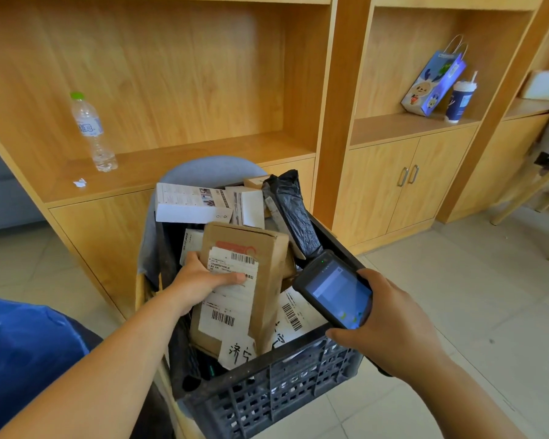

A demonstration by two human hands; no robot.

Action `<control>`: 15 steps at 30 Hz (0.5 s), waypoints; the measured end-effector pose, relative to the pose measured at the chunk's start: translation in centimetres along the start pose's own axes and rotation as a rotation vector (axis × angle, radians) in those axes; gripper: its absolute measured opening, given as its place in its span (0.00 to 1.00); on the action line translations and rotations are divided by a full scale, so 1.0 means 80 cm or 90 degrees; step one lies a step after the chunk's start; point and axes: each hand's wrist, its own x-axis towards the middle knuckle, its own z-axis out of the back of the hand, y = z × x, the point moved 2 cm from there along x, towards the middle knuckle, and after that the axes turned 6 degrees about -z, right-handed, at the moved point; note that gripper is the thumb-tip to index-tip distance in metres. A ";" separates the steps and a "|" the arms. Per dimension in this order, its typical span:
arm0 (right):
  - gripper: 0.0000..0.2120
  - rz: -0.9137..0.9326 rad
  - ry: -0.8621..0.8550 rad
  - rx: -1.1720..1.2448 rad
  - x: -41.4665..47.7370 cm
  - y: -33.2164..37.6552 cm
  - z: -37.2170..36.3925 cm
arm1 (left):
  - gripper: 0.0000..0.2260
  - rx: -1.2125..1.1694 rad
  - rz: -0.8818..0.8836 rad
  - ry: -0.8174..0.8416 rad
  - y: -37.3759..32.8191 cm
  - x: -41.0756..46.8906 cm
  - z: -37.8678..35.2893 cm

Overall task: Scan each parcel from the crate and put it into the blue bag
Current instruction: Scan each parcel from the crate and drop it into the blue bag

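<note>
Big wooden shelving unit took up the whole background. Down at the lower left sat the blue bag, just beside the dark plastic crate, with the left forearm passing above it. The crate was stuffed with parcels, some poking over the rim. The main one was a brown cardboard parcel, tilted in the middle of the crate with its label and barcodes facing up. The left hand gripped its left edge, thumb clamped across the white label and the other fingers curled round behind. The right hand was over the crate's near right corner, fingers wrapped round a black handheld scanner, screen lit, just beside the parcel. A black poly-wrapped parcel leaned at the far right and a white box lay across the back. On the shelves, a water bottle stood at left, with a blue gift bag and a cup at right.
</note>
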 end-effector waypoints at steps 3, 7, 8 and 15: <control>0.43 -0.002 -0.007 -0.003 0.003 0.003 -0.001 | 0.38 -0.102 -0.079 0.007 -0.026 0.004 0.003; 0.43 0.003 -0.019 0.003 0.008 0.005 -0.001 | 0.26 -0.177 -0.122 -0.099 -0.069 0.022 0.009; 0.44 0.006 -0.024 0.005 0.008 0.006 0.000 | 0.22 -0.174 -0.136 -0.109 -0.077 0.021 0.008; 0.44 -0.002 -0.050 0.018 0.005 0.004 0.000 | 0.10 -0.127 -0.104 -0.090 -0.059 -0.016 0.000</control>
